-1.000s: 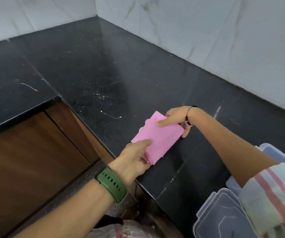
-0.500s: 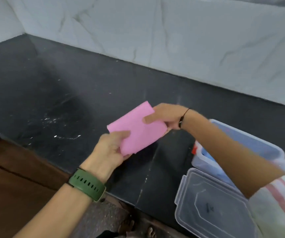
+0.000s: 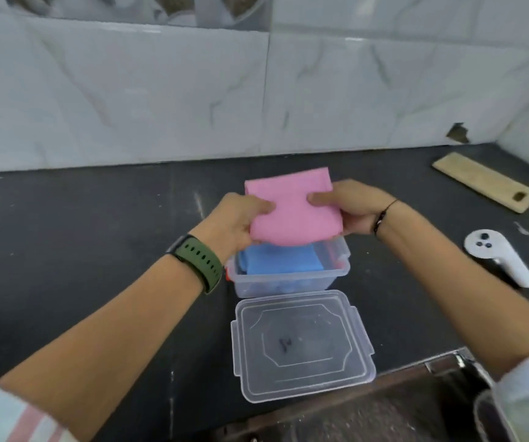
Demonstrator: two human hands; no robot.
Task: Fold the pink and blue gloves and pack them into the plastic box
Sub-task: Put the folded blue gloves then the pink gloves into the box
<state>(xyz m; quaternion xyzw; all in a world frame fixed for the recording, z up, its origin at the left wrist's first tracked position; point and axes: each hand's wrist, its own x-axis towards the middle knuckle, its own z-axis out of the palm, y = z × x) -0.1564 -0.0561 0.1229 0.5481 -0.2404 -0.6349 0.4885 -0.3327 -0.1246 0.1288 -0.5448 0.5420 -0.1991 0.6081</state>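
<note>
both hands have the folded pink glove point(image 3: 291, 212) pinched between them, held flat in the air right over the open plastic box point(image 3: 288, 279). left hand point(image 3: 240, 221) has its grip closed on the left edge, thumb on top and fingers tucked under. right hand point(image 3: 349, 205) does the same on the right edge, thumb pressing down on the pink. the glove's near edge hangs just above the box opening, can't tell if it's touching the rim or not.

the folded blue glove point(image 3: 280, 261) is already lying inside the box, which sits on the black bench point(image 3: 97, 250). the clear lid point(image 3: 301, 344) lies flat on the bench just in front of the box, nearer the person. green watch strap point(image 3: 197, 263) on the left wrist, thin black bracelet point(image 3: 381, 218) on the right. off to the right there's a white controller point(image 3: 497, 255) and a wooden board point(image 3: 484, 181) by the tiled wall point(image 3: 161, 90).
</note>
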